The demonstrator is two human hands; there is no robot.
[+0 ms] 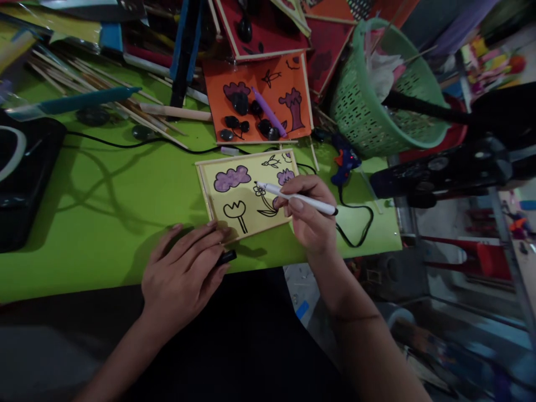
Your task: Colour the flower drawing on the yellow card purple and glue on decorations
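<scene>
In the head view, my right hand grips a white marker with a black tip, held over a yellow picture card edged with thin wooden sticks. The tip is close to a black-outlined flower; I cannot tell whether it touches. Other drawings on the card are a purple cloud, a tulip shape and a bird. My left hand rests its fingers at the card's lower left corner. A black marker cap is pinched between its thumb and fingers.
Behind the card lies an orange picture card with a purple marker and dark pebbles on it. A green basket and a blue glue gun with a black cord stand to the right. Wooden sticks pile up at back left.
</scene>
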